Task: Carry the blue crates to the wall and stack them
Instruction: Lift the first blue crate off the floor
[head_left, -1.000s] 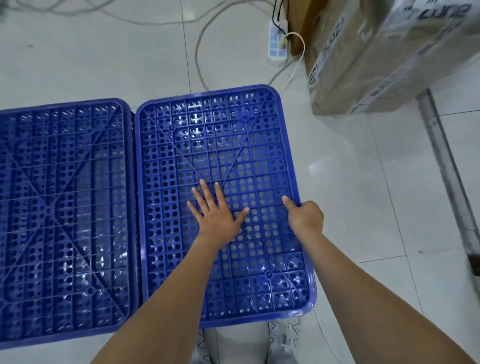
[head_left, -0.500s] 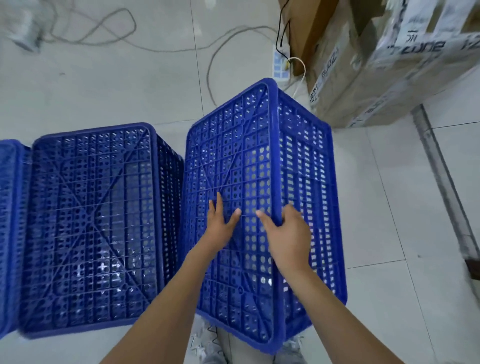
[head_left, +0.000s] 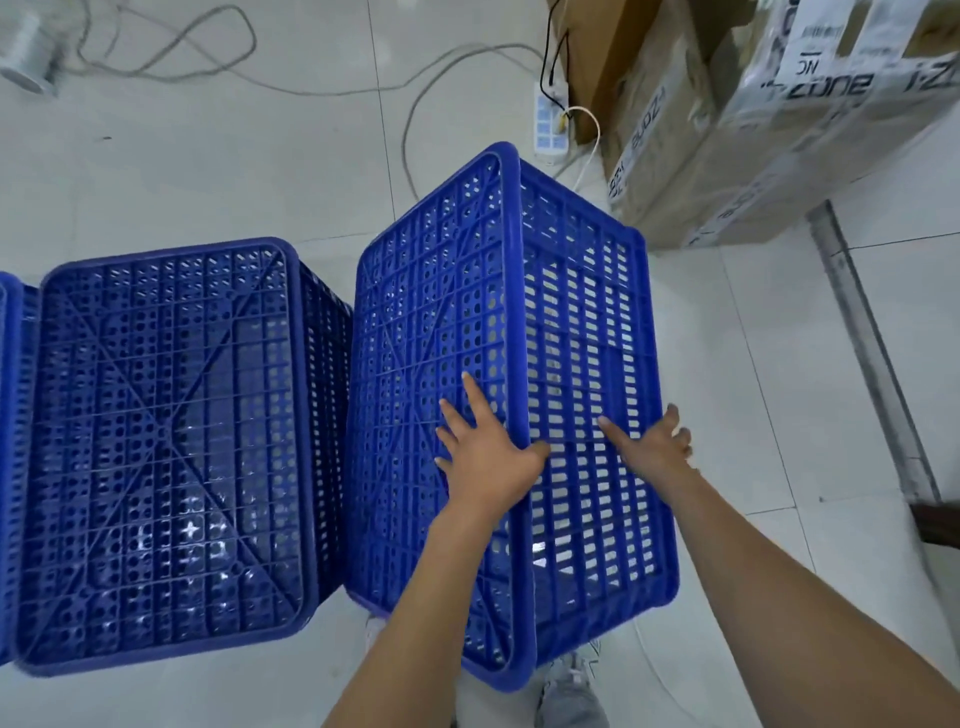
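**poster1:** Head cam is looking straight down at a pale tiled floor (head_left: 218, 171). One blue perforated plastic crate (head_left: 498, 415) is tipped up on its long side, ridge edge pointing at the camera, mesh base facing left and slotted wall facing right. It's right beside a second blue plastic crate (head_left: 161, 452) that sits upside down, flat on the tiles, base up.

**poster2:** what are the hands doing?

**poster1:** Left hand (head_left: 488, 457) is flat on the mesh base, fingers spread and straight, thumb hooked over the ridge. Right hand (head_left: 654, 447) lies on the slotted wall with fingers stretched toward its outer rim. Can't tell if the tips curl around that rim, they're a bit blurred.

**poster2:** anything else around?

**poster1:** Taped brown cardboard boxes (head_left: 779, 119) top right, a white power strip (head_left: 548, 124) just beside them, grey cables (head_left: 322, 93) looping over the floor, and grey sneakers (head_left: 569, 691) poking out under the tilted crate.
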